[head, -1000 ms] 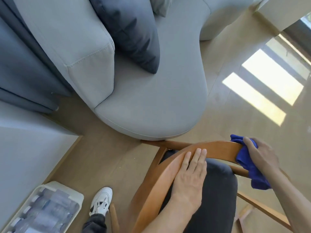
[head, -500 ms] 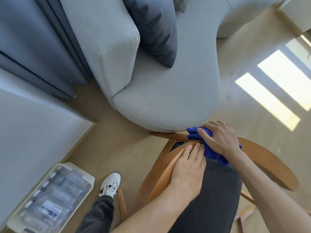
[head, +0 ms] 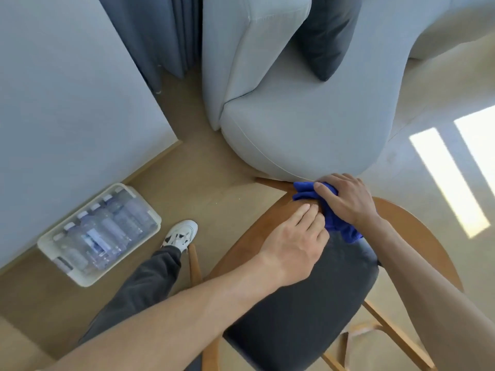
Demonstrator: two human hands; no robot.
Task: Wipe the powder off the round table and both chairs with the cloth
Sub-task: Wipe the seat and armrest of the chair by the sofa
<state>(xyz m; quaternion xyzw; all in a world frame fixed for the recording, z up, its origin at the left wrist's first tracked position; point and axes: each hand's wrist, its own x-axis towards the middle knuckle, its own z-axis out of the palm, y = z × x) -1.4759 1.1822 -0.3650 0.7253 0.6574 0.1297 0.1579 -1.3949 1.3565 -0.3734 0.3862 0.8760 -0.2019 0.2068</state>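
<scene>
Your right hand (head: 348,202) bunches the cloth (head: 328,210) on the chair (head: 417,236) backrest's curved rail — touching your left hand's (head: 294,242) flat fingertips (head: 308,210) — so unwiped rail on that side lies under your left palm.

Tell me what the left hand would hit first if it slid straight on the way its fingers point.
The left hand points up-right along the chair backrest; its fingertips nearly touch the blue cloth under the right hand, so likely the cloth first.
</scene>
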